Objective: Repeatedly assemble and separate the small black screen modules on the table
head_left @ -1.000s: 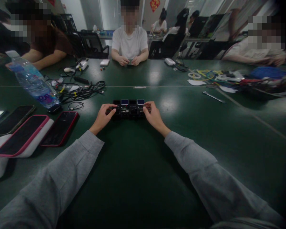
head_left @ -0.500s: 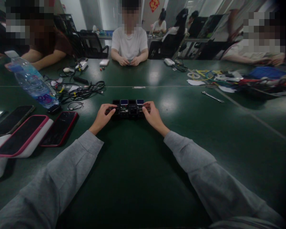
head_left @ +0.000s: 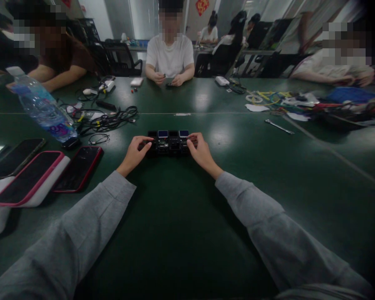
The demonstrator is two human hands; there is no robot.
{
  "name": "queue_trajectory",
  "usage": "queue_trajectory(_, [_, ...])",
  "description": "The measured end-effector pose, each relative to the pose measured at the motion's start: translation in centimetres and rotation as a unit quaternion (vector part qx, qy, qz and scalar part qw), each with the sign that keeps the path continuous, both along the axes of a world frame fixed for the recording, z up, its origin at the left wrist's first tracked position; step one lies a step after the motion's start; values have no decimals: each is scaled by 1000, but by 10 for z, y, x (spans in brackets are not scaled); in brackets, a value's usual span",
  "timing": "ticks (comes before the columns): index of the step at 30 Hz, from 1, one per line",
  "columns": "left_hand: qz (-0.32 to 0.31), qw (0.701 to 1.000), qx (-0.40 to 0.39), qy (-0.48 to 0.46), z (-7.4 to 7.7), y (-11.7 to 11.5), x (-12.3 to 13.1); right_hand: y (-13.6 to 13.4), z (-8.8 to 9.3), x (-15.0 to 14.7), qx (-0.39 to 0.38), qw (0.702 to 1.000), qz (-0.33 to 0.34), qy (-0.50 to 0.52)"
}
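On the green table sits a long black electronic device [head_left: 174, 143], with two small blue-lit screens along its back edge and circuit parts between dark frames. My left hand [head_left: 136, 152] holds its left end, thumb in front and fingers behind. At the opposite end, my right hand [head_left: 201, 152] grips the device the same way beside the right screen. My fingertips cover both ends, and fine details of the boards are too dark to make out.
Left of my arm lie a red-edged phone [head_left: 79, 168], a pink-edged phone [head_left: 31, 177] and a dark phone [head_left: 17, 157]. Behind them leans a water bottle [head_left: 46, 108] by tangled black cables [head_left: 112, 118]. A wrench [head_left: 279, 126] lies right. Across sits a person [head_left: 170, 54].
My hands and the device stay where they were. The person across has lifted one hand away from the other, with a small dark item in it.
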State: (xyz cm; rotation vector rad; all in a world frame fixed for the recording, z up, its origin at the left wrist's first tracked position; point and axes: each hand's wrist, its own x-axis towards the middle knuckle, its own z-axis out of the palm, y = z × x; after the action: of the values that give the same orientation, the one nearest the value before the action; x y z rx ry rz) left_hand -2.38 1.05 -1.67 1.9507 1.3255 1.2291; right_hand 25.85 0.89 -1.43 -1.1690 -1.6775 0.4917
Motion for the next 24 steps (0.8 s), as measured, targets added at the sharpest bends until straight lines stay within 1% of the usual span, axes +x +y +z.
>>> queue_trajectory(18, [-5, 1000, -7, -4, 1, -2, -1, 1, -1, 1, -9, 1000, -3, -6])
queue_trajectory(24, [-2, 1000, -4, -6, 0, 0, 0, 1, -1, 1, 0, 1000, -2, -5])
